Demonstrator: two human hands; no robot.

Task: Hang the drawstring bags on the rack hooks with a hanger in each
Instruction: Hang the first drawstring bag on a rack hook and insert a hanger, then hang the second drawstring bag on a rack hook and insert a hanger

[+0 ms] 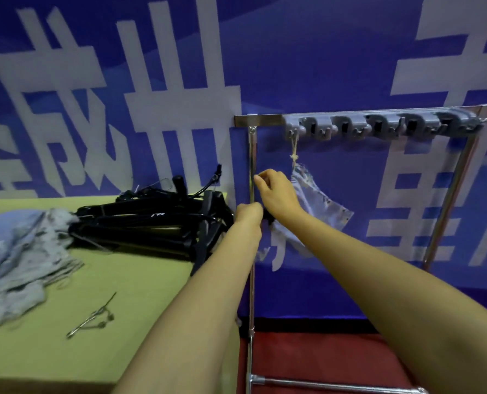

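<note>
Head view shows one bag point(319, 200) already up at the far right, hanging by its cord point(294, 149) from the leftmost hook point(293, 135) of the rack point(259, 120), with both hands working at its left side.

The main risk, as I judge it, is the cord. It sits on a small hook, and any upward or sideways tug while the hanger point(268, 218) is pushed in could lift it off and drop the bag to the floor. The hanger could also snag on the gathered mouth and stay half out, or knock against the rack's left post, which stands just beside the hands.

The left hand point(249, 213) is lower and nearer, arm stretched out over the desk point(140, 308) edge, fingers curled round a dark piece that looks like the hanger. The right hand point(276, 191) is just above it, wrist bent, thumb and fingertips pinched on what seems to be the bag's mouth; exactly what they pinch I cannot tell.

On the desk to the left lie the spare hangers point(151, 220) and, further left, more bags point(15, 251).
</note>
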